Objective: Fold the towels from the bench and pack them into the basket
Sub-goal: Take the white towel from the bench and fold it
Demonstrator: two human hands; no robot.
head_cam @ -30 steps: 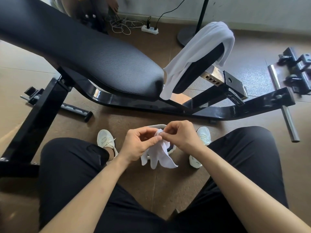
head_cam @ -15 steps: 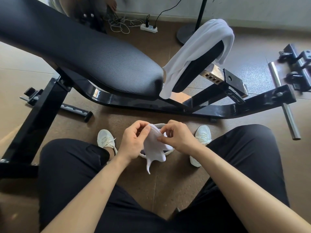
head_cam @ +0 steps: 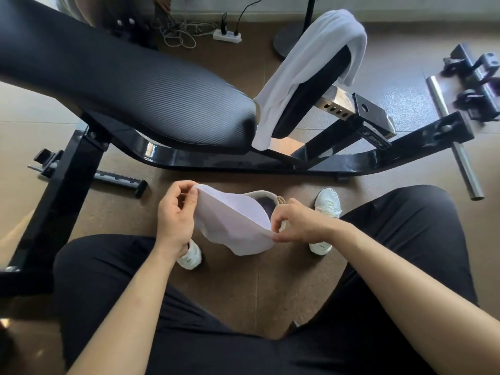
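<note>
A small white towel point(head_cam: 234, 223) is stretched between my two hands above the floor. My left hand point(head_cam: 176, 215) pinches its upper left corner and my right hand point(head_cam: 297, 224) pinches its lower right edge. Under the towel, a pale round basket point(head_cam: 266, 200) with a dark inside sits on the floor between my feet, mostly hidden by the cloth. A second, larger white towel point(head_cam: 305, 69) hangs over the raised black seat pad of the bench point(head_cam: 140, 85).
The black bench frame point(head_cam: 270, 163) runs across in front of my knees. A steel bar point(head_cam: 454, 142) and black fittings lie at the right. A power strip point(head_cam: 226, 36), cables and a stand base are at the back. My white shoes point(head_cam: 327, 204) flank the basket.
My hands have drawn apart, the left going up and left, the right going right. The towel, bunched between them before, is now spread out over the basket.
</note>
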